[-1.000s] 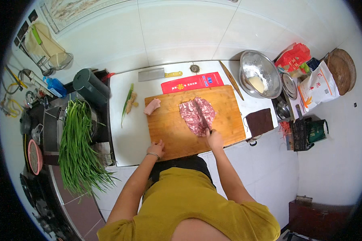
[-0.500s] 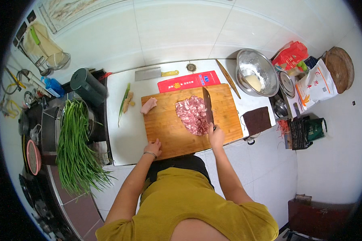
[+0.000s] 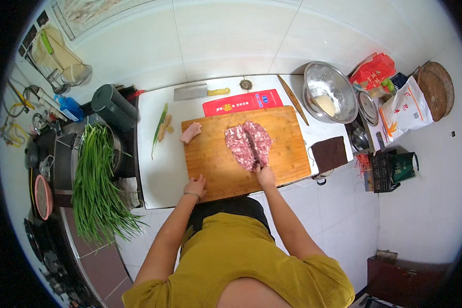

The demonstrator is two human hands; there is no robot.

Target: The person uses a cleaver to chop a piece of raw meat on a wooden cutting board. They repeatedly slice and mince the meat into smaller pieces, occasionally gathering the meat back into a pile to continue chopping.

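On the wooden cutting board point(image 3: 220, 179) lies a heap of chopped raw meat point(image 3: 262, 137). My right hand point(image 3: 265, 176) grips the handle of a dark-bladed cleaver point(image 3: 251, 138), its blade standing edge-down in the middle of the heap, with meat on both sides. At the board's near left corner, my left hand point(image 3: 195, 187) rests with its fingers lying on the wood and holds nothing. A pale pink piece of meat point(image 3: 191, 132) sits by the board's left edge.
Behind the board lie a second cleaver point(image 3: 190, 92) and a red packet point(image 3: 244, 102). Green onion point(image 3: 159, 131) and ginger pieces point(image 3: 163, 128) are at left, beside green chives point(image 3: 97, 190). A metal bowl with dough point(image 3: 329, 92) and a brown cloth point(image 3: 329, 154) stand right.
My right hand has shifted a little left, bringing the cleaver from the meat's right edge into its middle. Meat now lies right of the blade too. The left hand stays in place.
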